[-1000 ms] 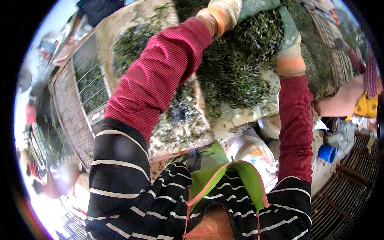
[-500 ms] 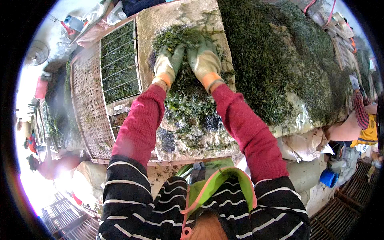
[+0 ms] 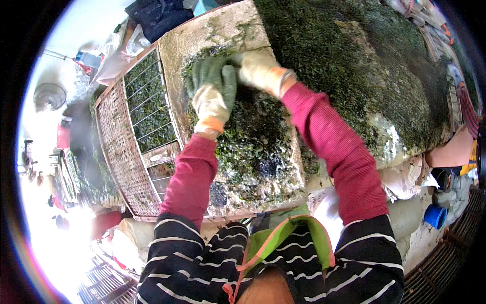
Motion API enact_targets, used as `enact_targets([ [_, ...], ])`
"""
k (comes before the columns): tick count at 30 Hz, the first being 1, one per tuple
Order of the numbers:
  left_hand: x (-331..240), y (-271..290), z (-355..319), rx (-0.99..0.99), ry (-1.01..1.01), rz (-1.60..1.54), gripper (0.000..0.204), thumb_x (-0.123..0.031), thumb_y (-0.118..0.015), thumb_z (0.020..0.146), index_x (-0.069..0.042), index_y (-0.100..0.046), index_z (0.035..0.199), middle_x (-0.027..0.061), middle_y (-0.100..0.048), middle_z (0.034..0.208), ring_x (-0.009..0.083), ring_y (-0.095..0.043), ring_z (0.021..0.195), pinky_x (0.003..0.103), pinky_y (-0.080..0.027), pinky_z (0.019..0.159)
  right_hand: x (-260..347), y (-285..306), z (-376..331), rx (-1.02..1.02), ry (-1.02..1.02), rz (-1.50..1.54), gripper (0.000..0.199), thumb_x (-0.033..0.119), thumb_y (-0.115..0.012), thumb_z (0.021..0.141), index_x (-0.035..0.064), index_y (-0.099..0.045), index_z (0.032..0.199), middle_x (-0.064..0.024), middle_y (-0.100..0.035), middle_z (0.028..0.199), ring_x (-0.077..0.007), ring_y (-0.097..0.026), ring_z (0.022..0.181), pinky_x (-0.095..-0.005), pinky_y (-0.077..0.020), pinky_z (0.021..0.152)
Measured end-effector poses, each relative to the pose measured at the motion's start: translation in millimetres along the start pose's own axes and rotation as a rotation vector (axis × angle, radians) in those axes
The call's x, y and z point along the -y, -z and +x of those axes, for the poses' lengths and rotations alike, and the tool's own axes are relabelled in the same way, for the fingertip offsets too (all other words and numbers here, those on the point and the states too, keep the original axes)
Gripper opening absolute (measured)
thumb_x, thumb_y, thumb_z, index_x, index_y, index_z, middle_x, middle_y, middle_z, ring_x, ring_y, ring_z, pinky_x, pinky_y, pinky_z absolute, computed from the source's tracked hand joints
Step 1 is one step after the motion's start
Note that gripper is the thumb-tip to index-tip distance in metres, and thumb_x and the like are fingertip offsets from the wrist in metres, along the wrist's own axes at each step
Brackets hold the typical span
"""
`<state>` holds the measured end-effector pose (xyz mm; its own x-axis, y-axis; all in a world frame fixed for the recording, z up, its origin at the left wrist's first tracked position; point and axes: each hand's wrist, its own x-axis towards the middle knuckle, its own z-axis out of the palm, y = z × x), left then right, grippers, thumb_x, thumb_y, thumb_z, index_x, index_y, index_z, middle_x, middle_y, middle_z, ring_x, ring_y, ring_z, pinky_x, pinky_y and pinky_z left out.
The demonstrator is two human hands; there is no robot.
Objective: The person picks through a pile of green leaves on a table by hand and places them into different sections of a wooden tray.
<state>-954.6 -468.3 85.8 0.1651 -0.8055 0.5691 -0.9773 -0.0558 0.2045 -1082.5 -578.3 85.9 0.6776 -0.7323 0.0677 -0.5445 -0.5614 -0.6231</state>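
Observation:
My left hand (image 3: 211,83) wears a cream glove with a dark green coating and an orange cuff. It lies with fingers stretched out over a pile of dark green leafy matter (image 3: 245,121). My right hand (image 3: 257,71), gloved alike, is turned inward beside it, close to the left fingertips. Motion smears its fingers, and what they hold, if anything, is hidden. Under the pile is a pale, stained board (image 3: 177,38), its near part strewn with loose green bits and dark patches.
A big heap of the same green matter (image 3: 324,66) covers the surface to the right. Left of the board are a barred metal frame (image 3: 164,106) and a perforated panel (image 3: 124,147). A blue bucket (image 3: 435,216) stands low at right, and a dark bag (image 3: 154,20) lies beyond the board.
Both hands were side by side pointing away, pressed into the pile. My right hand has swung inward, its wrist turned toward the left hand. The view has shifted slightly.

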Motion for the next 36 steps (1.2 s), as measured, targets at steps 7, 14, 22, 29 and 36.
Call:
enact_targets([
  [7,1,-11,-6,0.069,0.0,0.132,0.065,-0.055,-0.067,0.087,-0.014,-0.061,0.137,0.0134,-0.051,0.151,0.0371,-0.041,0.144,0.057,-0.029,0.118,-77,21,96,-0.231,0.31,-1.498,0.021,0.011,-0.057,0.092,0.0061,-0.077,0.095,-0.0082,-0.069,0.073,-0.0208,-0.068,0.059,-0.0406,-0.0565,0.049],
  [14,17,-23,-10,0.063,0.05,0.071,0.064,-0.053,-0.07,0.086,-0.016,-0.061,0.136,0.0111,-0.051,0.151,0.0368,-0.038,0.145,0.059,-0.029,0.117,-90,12,56,0.107,0.038,-0.546,0.071,-0.001,-0.045,0.09,0.0189,-0.04,0.158,-0.012,-0.042,0.16,-0.0217,-0.062,0.127,-0.0409,-0.0537,0.102],
  [22,22,-23,-8,-0.014,-0.044,0.031,0.057,-0.049,-0.074,0.085,-0.017,-0.065,0.132,0.0107,-0.056,0.147,0.0358,-0.047,0.14,0.049,-0.037,0.115,-16,-78,-164,-0.106,-0.128,-0.323,0.05,0.021,-0.065,0.086,0.0027,-0.061,0.133,-0.0205,-0.059,0.139,-0.0343,-0.051,0.137,-0.0483,-0.0408,0.114],
  [29,56,-42,2,0.021,-0.108,-0.172,0.056,-0.052,-0.07,0.09,-0.017,-0.063,0.132,0.0154,-0.057,0.143,0.0397,-0.044,0.138,0.05,-0.036,0.117,70,-187,-150,-0.204,-0.281,-0.719,0.045,0.013,-0.057,0.089,-0.0022,-0.058,0.132,-0.0263,-0.065,0.117,-0.0364,-0.069,0.087,-0.0566,-0.0532,0.081],
  [36,-13,17,-31,0.322,-0.124,0.178,0.077,-0.066,-0.062,0.091,-0.021,-0.047,0.153,0.0121,-0.036,0.164,0.0336,-0.028,0.153,0.055,-0.023,0.124,61,-95,-169,0.37,-0.263,-0.246,0.044,0.038,-0.042,0.104,0.012,-0.059,0.135,-0.0104,-0.073,0.104,-0.0223,-0.071,0.089,-0.0414,-0.0574,0.085],
])
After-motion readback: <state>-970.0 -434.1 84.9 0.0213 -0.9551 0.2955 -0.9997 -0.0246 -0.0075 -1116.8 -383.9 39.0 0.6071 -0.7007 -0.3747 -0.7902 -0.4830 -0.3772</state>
